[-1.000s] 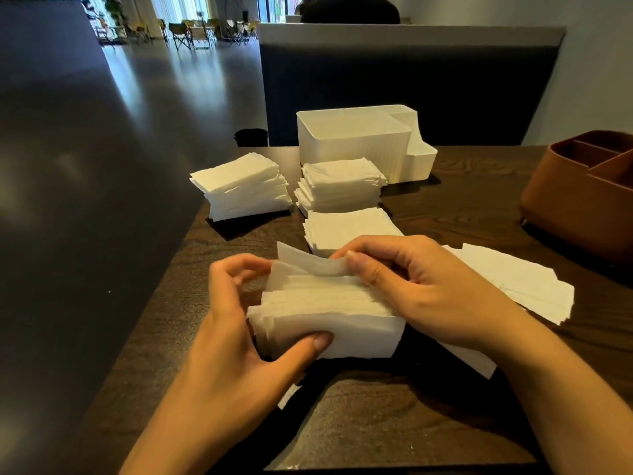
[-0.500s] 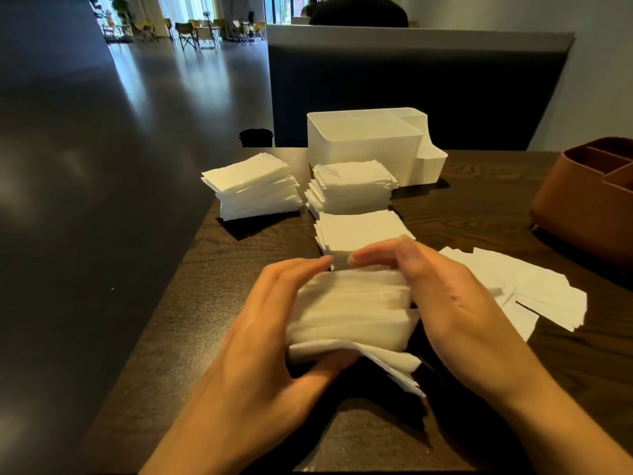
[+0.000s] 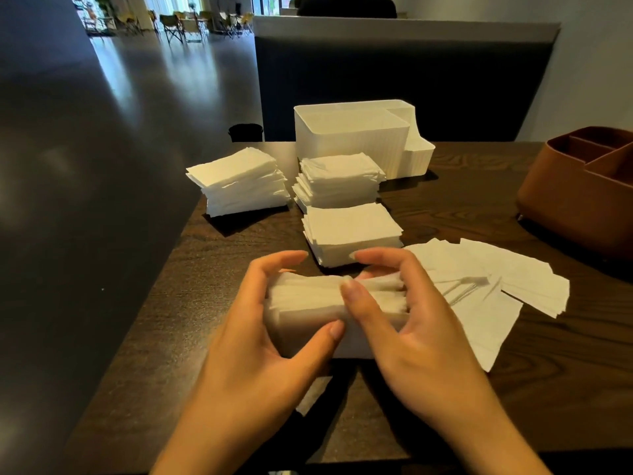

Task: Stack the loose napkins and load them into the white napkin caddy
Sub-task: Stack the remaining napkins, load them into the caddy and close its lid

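A thick bundle of white napkins (image 3: 308, 303) is held on edge just above the dark wooden table (image 3: 462, 207). My left hand (image 3: 270, 341) grips its left end, thumb in front and fingers curled over the back. My right hand (image 3: 407, 334) grips the right end, thumb pressed on the front face. Three stacks of napkins stand beyond: one at the left (image 3: 239, 181), one in the middle (image 3: 339, 180), one nearer (image 3: 352, 231). The white napkin caddy (image 3: 356, 137) stands behind them with nothing visible in it. Loose napkins (image 3: 496, 286) lie fanned to the right.
A brown compartment caddy (image 3: 579, 186) stands at the table's right edge. The table's left edge drops to a dark floor. A dark partition (image 3: 404, 80) rises behind the table, and a small black bin (image 3: 246, 132) stands beyond its far left corner.
The bundle has been squared up between both hands; the napkin that drooped under it half a second ago is tucked in. My right thumb has come round onto the front face.
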Motion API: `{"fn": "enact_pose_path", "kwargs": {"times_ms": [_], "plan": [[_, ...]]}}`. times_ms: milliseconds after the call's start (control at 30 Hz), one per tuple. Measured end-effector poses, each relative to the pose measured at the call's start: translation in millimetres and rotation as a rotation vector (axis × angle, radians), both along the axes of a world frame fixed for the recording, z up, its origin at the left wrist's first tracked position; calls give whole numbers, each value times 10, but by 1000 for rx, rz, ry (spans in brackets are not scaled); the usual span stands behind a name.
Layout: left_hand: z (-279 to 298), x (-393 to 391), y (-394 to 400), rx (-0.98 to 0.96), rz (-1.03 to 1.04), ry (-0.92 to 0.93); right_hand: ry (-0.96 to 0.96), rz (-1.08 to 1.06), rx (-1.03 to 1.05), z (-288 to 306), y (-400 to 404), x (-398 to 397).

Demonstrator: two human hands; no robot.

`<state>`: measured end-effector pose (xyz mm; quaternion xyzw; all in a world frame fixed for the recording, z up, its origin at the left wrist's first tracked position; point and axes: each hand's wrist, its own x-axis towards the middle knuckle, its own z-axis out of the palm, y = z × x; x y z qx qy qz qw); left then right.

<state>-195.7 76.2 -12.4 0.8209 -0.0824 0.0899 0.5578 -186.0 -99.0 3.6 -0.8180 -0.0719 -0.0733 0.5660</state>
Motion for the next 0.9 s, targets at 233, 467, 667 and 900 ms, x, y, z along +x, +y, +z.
{"fn": "enact_pose_path", "kwargs": {"times_ms": [233, 467, 667, 900], "plan": [[-40, -64, -127, 142, 15, -128, -62, -112, -16, 12, 72, 5], [63, -65, -134, 79, 12, -104, -63, -123, -10, -32, 86, 37], [95, -43, -110, 50, -41, 19, -86, -7, -80, 41, -148, 98], [169, -60, -179, -14, -96, 112, 136, 173, -927, 82, -922, 209]]}}
